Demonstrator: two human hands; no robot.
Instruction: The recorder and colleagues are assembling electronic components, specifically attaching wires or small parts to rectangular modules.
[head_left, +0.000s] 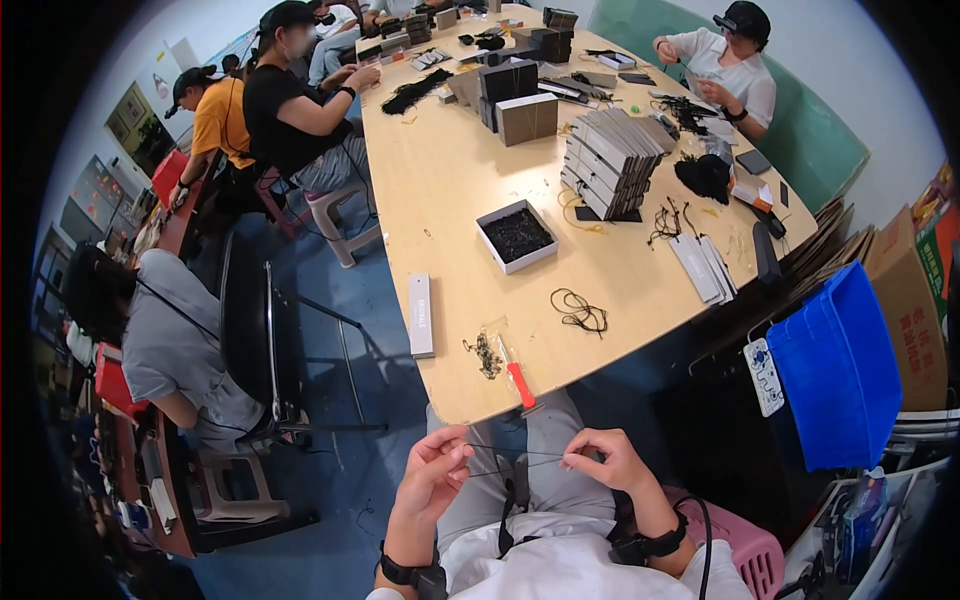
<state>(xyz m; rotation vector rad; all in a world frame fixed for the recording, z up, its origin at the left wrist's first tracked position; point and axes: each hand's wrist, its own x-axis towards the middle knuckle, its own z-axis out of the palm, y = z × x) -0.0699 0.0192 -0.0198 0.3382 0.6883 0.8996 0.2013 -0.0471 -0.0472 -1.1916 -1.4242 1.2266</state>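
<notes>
A thin black cord (498, 449) is stretched between my hands, above my lap and just off the table's near edge. My left hand (432, 474) pinches one end between thumb and fingers. The other end is gripped by my right hand (608, 461), its fingertips pressed together. On the table before me, a red-handled tool (520, 385) lies across the edge, partly by a clear plastic bag (497, 341). Small black cord pieces (486, 358) lie beside the bag. Farther right rests a loose coil of black cord (579, 311).
A narrow white box (421, 316) lies at the table's left edge. Beyond are an open box (507, 263) of black bits and stacked grey boxes (610, 165). A blue bin (838, 370) stands right. Co-workers sit left and far right; a black chair (262, 340) is left.
</notes>
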